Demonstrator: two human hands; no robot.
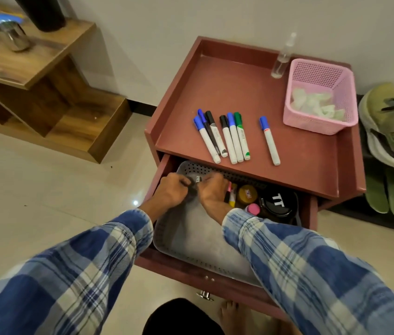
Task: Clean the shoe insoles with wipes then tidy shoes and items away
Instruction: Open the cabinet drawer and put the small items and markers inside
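A person's left hand and right hand meet over the far end of a gray perforated tray inside the open drawer of a reddish-brown cabinet. The curled fingers of both pinch a small dark item with a pale printed label; what it is cannot be told. Both sleeves are blue plaid.

Just right of the tray, in the same drawer, sit a jar with an amber lid, a pink cap and a round black tin marked with white letters.

On the cabinet top, six markers with blue, black and green caps lie side by side, and a seventh marker, blue-capped, lies apart to their right. A pink mesh basket in the right rear corner holds crumpled white wipes, with a clear spray bottle upright just behind it.

On the floor to the cabinet's right, an olive-green shoe with dark laces and a white sole lies beside two green insoles, flat and side by side on a dark mat. A wooden shelf unit stands at left.
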